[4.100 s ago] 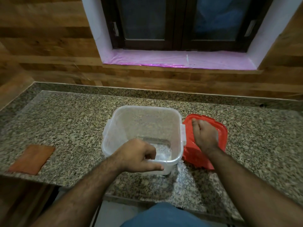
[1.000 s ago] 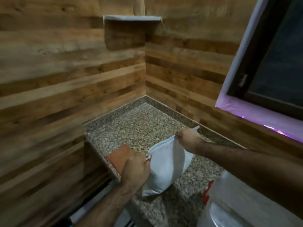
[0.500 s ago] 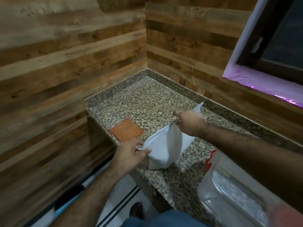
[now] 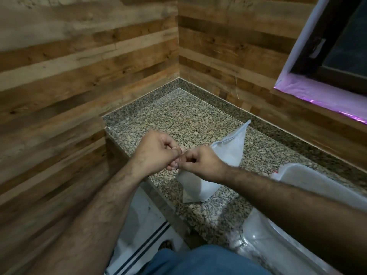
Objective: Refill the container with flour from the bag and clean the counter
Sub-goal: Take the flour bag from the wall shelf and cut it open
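At frame centre I see my left hand (image 4: 156, 150) and right hand (image 4: 200, 162) both pinching the near top corner of the upright flour bag (image 4: 228, 153) beside the container (image 4: 309, 179) at right; a sharp tug risks toppling it, spilling flour across the counter (image 4: 178, 116).

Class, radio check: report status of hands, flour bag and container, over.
Both hands, left and right, pinching bag top corner. Bag upright on counter. Container open at right. Nothing blocking.
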`<state>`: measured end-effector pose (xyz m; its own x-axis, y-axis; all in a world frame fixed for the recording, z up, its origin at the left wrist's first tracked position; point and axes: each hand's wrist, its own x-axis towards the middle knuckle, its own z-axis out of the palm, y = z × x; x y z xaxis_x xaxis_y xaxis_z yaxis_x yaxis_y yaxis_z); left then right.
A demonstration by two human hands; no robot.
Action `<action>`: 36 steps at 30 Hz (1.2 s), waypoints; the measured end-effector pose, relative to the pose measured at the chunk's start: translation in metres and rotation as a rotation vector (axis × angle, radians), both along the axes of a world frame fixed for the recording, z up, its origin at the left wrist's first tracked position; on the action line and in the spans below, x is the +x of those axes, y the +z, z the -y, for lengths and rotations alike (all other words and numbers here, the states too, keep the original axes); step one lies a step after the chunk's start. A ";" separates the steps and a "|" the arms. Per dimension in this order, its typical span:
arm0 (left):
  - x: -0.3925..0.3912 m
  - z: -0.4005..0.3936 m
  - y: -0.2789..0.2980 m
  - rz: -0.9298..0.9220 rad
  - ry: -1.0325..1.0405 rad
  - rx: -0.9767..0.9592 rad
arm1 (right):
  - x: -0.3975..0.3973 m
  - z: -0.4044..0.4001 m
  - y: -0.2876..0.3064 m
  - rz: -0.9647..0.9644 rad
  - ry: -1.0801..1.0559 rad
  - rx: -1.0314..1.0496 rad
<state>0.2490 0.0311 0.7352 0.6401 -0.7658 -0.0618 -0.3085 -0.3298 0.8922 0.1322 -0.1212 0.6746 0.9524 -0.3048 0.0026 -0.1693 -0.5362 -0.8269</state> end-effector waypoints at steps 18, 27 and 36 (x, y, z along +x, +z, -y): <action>-0.016 -0.017 -0.133 0.575 -0.128 -0.047 | -0.002 0.015 0.029 -0.165 -0.017 -0.085; -0.008 -0.015 -0.140 0.598 -0.180 -0.099 | -0.011 0.082 0.044 -0.237 -0.292 -0.394; 0.002 -0.018 -0.149 0.612 -0.276 -0.069 | -0.009 0.189 0.065 -0.361 -0.739 -0.539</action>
<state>0.2513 0.0489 0.5864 0.3240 -0.8956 0.3048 -0.8302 -0.1147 0.5455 0.1231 -0.3105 0.7393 0.4932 -0.8677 0.0623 -0.8085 -0.4837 -0.3353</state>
